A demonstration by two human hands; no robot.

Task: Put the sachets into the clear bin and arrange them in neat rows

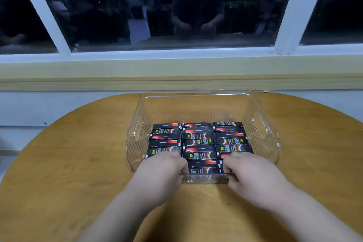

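One clear bin [196,108], about nineteen visible sachets [198,142] in three columns, one worktop [78,163], left grip [163,171] and right grip [249,175] were shown.

A wooden table [78,163] stands below a dark window [157,6], apparently reflecting people

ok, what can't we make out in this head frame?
Head view only:
- Fingertips of left hand and right hand: curled over the near wall of the clear bin, hidden by the knuckles; what each grip holds is unclear.
- Count of sachets: nearest ones in the outer rows are covered by the hands.
- Sachet print: too small and blurred.
- Any lower layer: hidden by the top sachets.
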